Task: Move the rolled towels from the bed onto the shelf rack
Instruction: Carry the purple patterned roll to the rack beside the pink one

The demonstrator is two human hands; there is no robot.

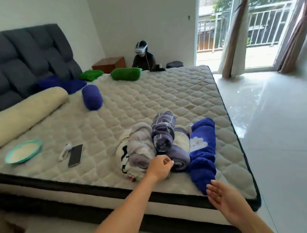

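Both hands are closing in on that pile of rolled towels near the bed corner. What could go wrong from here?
1. The purple checked roll sits loosely on top of the pale roll and the lavender roll; pulling a lower one may topple it.
2. The blue towel lies close to the mattress edge and could slide off as the right hand reaches it.
3. The left hand touches only roll ends, so a roll may unravel.

A home bedroom is shown: a quilted bed [166, 97] with a padded headboard [23, 61] behind it, and curtained balcony doors [252, 27] beyond its far corner.
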